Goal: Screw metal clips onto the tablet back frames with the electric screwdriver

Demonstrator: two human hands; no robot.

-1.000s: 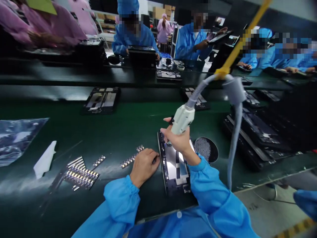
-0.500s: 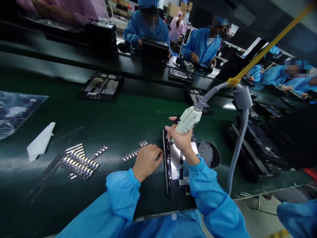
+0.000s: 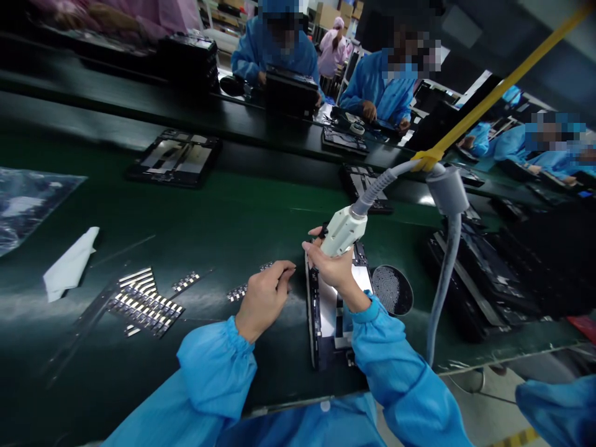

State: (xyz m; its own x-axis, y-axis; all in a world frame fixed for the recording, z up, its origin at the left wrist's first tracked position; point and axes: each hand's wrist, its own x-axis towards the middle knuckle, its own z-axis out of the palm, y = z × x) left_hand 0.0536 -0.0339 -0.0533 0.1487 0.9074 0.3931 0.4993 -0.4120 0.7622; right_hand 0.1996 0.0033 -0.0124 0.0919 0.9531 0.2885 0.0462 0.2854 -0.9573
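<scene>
My right hand (image 3: 336,267) is wrapped round a pale electric screwdriver (image 3: 344,231) with a grey cable, held over the upper part of an open black device (image 3: 331,310). Left of that device, my left hand (image 3: 266,295) hovers with thumb and fingertips pinched together; whatever lies between them is too small to name. Beneath and beside it is a small strip of parts (image 3: 236,293). A round black dish (image 3: 392,290) of tiny pieces stands just right of the device.
Component strips (image 3: 148,301), white paper (image 3: 71,266) and a plastic bag (image 3: 32,208) lie left. Stacked devices (image 3: 484,279) stand right, beyond the hanging cable (image 3: 447,273). Another device (image 3: 176,158) lies further back. People in blue sit across the bench.
My left hand has moved left, away from the device's edge. My right hand and the screwdriver have shifted slightly left. The device at the back left has slid left.
</scene>
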